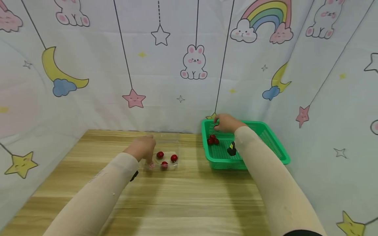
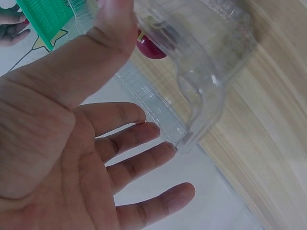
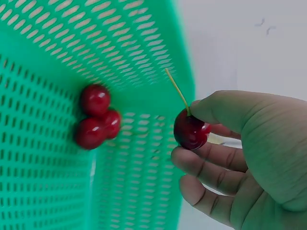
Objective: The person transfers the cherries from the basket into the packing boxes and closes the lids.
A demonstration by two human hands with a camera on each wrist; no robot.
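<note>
Sleeves [image 1: 265,170], hands [image 1: 227,123], cherry [image 3: 190,131] in the right

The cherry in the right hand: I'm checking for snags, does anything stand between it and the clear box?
Yes: the left rim of the green basket lies between the cherry and the clear box; I can't tell whether the cherry is high enough to pass. Nothing else visible intervenes.

Box [image 1: 169,152] on counter [image 1: 183,203], toward back, left of basket [image 1: 227,165]. Three loose cherries [image 1: 174,158] in box; left hand [image 1: 142,148] at box's left side. Three clustered cherries [image 3: 95,99] in basket's left part. Held cherry [image 3: 189,132] in right hand [image 1: 226,124], near basket's back rim. Backdrop [image 1: 165,75] behind counter.
</note>
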